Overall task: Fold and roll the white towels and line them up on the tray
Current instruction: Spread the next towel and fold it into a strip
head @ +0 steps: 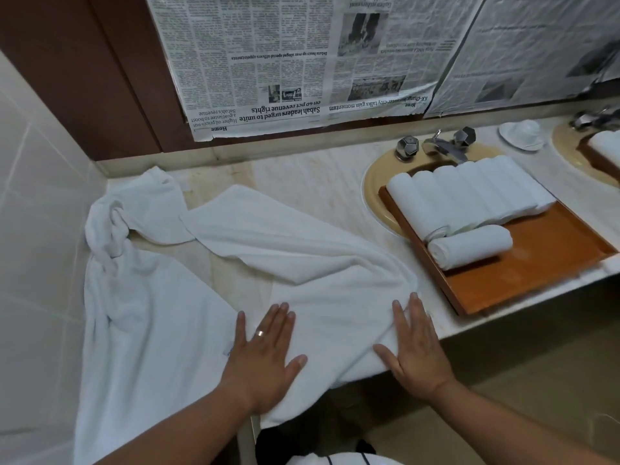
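A white towel (302, 263) lies spread and creased on the marble counter in front of me. My left hand (265, 357) presses flat on its near part, fingers apart, a ring on one finger. My right hand (416, 350) lies flat on the towel's right edge near the counter's front. More white towel (134, 297) is bunched and draped at the left, hanging over the edge. To the right, a wooden tray (536, 270) rests over a sink and carries several rolled white towels (466, 193) in a row, with one more roll (469, 245) lying crosswise in front.
The tray sits on a beige sink (372, 186) with a chrome tap (439, 146) behind it. A white dish (521, 132) stands at the back right. Newspaper (302, 62) covers the wall behind. A tiled wall (33, 229) closes the left side.
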